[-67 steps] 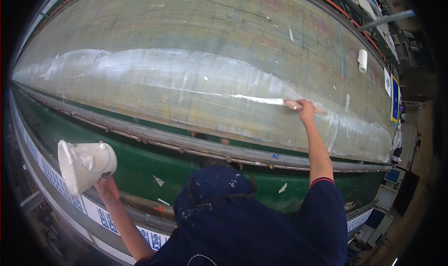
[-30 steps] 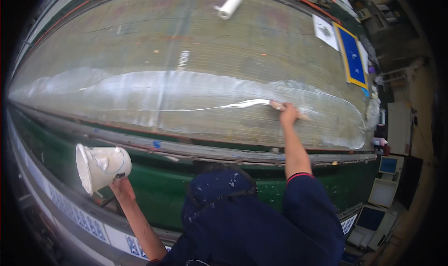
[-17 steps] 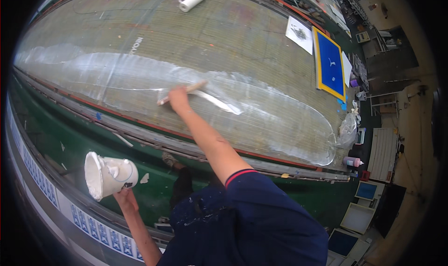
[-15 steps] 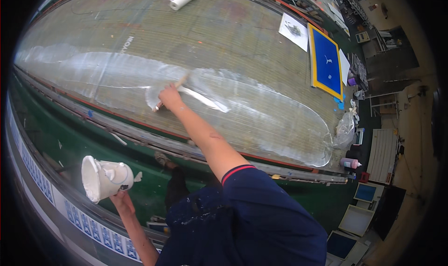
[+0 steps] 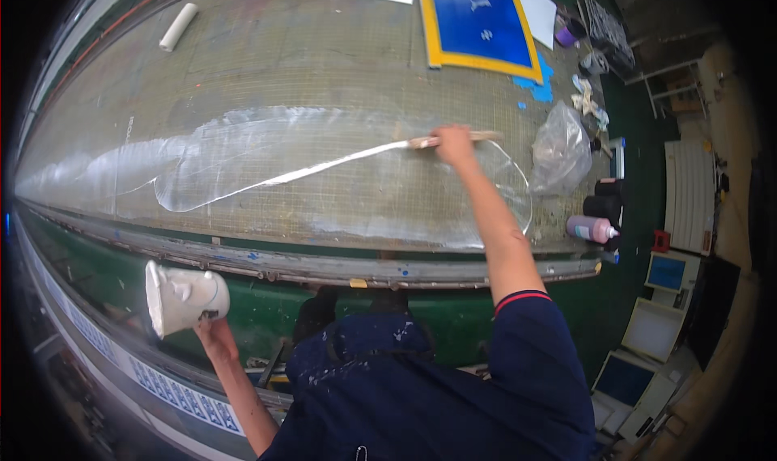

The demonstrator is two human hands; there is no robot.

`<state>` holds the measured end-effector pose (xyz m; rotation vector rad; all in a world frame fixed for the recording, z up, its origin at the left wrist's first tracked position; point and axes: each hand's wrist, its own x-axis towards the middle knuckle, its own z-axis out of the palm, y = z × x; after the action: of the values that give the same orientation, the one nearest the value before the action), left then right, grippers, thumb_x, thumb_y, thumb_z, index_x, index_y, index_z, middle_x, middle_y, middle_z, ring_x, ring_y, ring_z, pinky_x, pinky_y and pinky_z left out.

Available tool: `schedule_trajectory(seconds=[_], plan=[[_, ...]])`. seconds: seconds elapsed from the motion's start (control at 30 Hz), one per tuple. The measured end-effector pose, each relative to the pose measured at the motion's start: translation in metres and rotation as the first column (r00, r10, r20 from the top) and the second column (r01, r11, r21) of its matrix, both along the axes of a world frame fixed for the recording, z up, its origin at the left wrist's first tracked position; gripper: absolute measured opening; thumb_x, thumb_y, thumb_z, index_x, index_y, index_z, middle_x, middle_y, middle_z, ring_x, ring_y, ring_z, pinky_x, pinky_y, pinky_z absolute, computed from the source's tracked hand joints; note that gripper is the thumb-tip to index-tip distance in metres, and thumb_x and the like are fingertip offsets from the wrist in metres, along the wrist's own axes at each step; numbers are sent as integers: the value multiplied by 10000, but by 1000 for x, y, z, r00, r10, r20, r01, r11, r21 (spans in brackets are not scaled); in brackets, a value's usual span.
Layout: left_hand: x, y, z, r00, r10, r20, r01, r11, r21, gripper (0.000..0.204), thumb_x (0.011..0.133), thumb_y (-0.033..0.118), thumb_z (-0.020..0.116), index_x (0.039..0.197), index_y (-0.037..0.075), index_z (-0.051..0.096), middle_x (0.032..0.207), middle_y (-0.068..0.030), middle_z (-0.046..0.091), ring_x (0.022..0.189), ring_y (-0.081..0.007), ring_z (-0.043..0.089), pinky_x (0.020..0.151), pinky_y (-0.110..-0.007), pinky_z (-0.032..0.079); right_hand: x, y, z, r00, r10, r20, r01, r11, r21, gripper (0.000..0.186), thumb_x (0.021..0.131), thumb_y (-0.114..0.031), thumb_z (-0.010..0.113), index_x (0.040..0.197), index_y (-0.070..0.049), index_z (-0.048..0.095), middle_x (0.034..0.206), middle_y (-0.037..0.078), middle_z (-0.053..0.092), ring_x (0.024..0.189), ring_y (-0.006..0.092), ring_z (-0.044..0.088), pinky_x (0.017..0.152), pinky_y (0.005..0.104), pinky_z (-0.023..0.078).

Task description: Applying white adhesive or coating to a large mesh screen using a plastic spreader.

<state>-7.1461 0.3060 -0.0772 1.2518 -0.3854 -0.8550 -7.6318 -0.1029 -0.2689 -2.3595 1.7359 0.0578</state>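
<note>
My right hand grips a long wooden-edged squeegee, pressed down on the broad table. A thin white line of paste runs leftward from its near end, and a pale wet film is smeared over this part of the tabletop. Down at the lower left, my left hand holds a white bucket from beneath. The bucket is tipped with its mouth toward the left, and thick white paste coats its rim and side.
A yellow-framed blue screen lies at the table's far side. Toward the right end are a crumpled clear plastic bag, a pink bottle and dark containers. A white roll rests far left. A metal rail edges the near side.
My right hand has carried the squeegee rightward along the table, and the white line now trails behind it. My view has shifted to the right. The left hand still holds the bucket.
</note>
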Motion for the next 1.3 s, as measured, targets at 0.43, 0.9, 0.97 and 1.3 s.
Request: schedule_trajectory(seconds=[0.43, 0.9, 0.97, 1.3], plan=[[-173, -99, -7, 972, -229, -52, 230, 973, 7, 886, 714, 241, 765, 1436, 120, 265, 1410, -69, 386, 1288, -256, 400, 1097, -443, 293, -178, 151, -1, 924, -275, 266, 299, 953, -54, 438, 720, -160, 714, 1149, -156, 625, 1009, 118, 611, 946, 316, 605, 807, 439, 491], [-222, -91, 23, 970, -237, -58, 243, 959, 148, 907, 572, 117, 809, 1359, 27, 367, 1285, -81, 491, 1203, -248, 469, 1032, -392, 363, -281, 196, 9, 930, -340, 137, 350, 935, -55, 272, 784, -256, 683, 969, -62, 639, 888, 155, 651, 803, 370, 627, 671, 454, 490], [-213, -81, 27, 972, -228, -51, 233, 964, 131, 918, 542, 72, 814, 1352, 21, 384, 1283, -77, 497, 1196, -248, 474, 1016, -384, 381, -281, 200, 9, 812, -560, 163, 572, 820, -36, 283, 813, -285, 661, 948, -36, 669, 858, 204, 655, 798, 411, 618, 674, 481, 474], [-92, 26, 25, 993, 92, -76, -79, 985, 154, 946, 502, 61, 861, 1338, 29, 420, 1258, -75, 529, 1187, -246, 494, 1012, -384, 402, -191, 198, -8, 567, -817, 104, 823, 556, -115, 507, 800, -434, 654, 883, 66, 669, 846, 267, 660, 825, 436, 638, 747, 497, 486]])
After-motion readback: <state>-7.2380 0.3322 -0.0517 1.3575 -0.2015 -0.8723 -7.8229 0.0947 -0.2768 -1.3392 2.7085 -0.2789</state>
